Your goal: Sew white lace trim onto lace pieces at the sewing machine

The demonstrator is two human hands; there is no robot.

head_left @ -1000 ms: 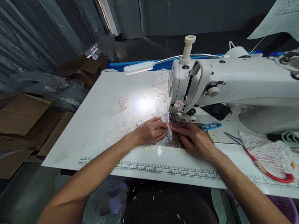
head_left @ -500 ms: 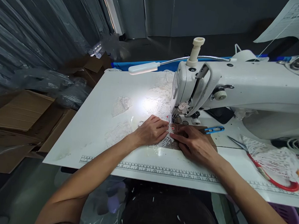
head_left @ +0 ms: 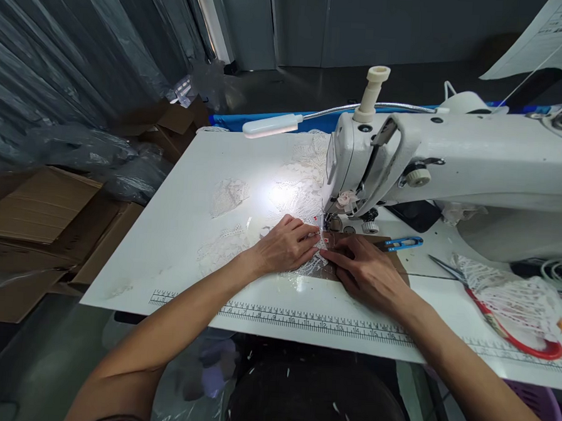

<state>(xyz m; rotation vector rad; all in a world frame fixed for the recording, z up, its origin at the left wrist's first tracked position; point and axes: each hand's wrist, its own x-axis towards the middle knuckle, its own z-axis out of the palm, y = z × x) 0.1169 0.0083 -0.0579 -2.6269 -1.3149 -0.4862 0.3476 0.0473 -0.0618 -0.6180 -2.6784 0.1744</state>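
A piece of white lace (head_left: pixel 309 266) lies at the presser foot (head_left: pixel 325 222) of a white sewing machine (head_left: pixel 491 155). My left hand (head_left: pixel 289 242) rests on the lace from the left, its fingers bent and close together, gripping the fabric. From the right, my right hand (head_left: pixel 365 268) holds the lace's edge at its fingertips, index finger reaching forward. Part of the lace is hidden under my fingers. A brown sheet (head_left: pixel 325 273) lies beneath the right hand, and blue thread snips (head_left: pixel 404 243) lie just beyond it.
More lace pieces (head_left: pixel 229 196) are spread over the white table (head_left: pixel 167 229). Red-handled scissors (head_left: pixel 544 351) lie at right, partly under a white lace bundle (head_left: pixel 516 295). A lamp (head_left: pixel 271 126) hangs over the table. Cardboard boxes (head_left: pixel 40 207) stand at left.
Both hands stay almost in place at the presser foot. The view has shifted very slightly; I see no other clear change.
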